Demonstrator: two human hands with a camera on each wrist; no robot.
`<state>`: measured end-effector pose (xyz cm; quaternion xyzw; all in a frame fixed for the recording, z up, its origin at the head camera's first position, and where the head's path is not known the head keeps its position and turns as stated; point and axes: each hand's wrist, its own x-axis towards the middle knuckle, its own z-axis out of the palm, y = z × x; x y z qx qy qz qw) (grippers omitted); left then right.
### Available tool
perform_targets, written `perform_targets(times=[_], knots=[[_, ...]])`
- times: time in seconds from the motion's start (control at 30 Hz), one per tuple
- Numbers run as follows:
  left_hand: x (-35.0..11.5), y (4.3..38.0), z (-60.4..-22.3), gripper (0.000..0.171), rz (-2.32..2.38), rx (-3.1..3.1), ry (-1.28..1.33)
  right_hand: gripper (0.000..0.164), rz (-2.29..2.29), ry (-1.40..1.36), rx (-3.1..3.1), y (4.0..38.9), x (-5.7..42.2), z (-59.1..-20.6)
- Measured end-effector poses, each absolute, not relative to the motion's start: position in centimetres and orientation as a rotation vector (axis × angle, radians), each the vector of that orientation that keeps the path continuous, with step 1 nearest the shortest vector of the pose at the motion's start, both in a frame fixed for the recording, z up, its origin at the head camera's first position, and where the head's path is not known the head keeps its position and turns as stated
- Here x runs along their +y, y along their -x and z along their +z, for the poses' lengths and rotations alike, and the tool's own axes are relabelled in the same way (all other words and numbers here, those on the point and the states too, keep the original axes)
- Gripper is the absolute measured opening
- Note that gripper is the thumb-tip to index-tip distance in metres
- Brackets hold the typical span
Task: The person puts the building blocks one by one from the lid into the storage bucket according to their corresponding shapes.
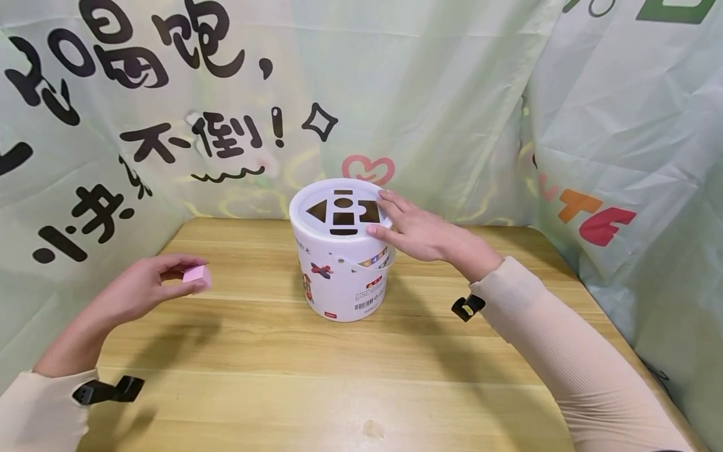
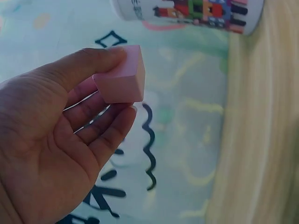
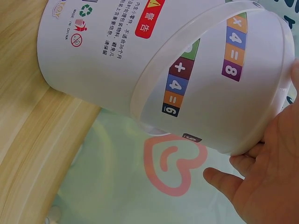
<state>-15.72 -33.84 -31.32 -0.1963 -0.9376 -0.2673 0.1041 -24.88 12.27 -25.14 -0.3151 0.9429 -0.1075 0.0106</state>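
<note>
My left hand [image 1: 135, 287] pinches a small pink block [image 1: 197, 277] between thumb and fingers, above the left side of the table. In the left wrist view the block [image 2: 124, 84] shows flat faces, with the thumb on top of it. A white bucket [image 1: 327, 289] stands upright, its lid [image 1: 309, 192] cut with a triangle, a round hole and several other openings. My right hand [image 1: 423, 233] rests on the right edge of the lid, fingers extended over the rim. The right wrist view shows that hand [image 3: 275, 172] against the rim of the bucket [image 3: 112, 93].
A white carrying handle [image 3: 154, 65] hangs across the bucket's side. The wooden table [image 1: 271, 389] reaches back to a pale printed curtain [image 1: 423, 94], which also encloses both sides.
</note>
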Motion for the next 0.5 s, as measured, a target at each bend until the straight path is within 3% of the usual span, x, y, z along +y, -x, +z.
perform_targets(times=[0.5], knots=[[-28.7, 17.7, -26.3, 0.037, -0.722, -2.648, 0.813, 0.090, -0.333, 0.989, 2.947, 24.9, 12.2, -25.2]])
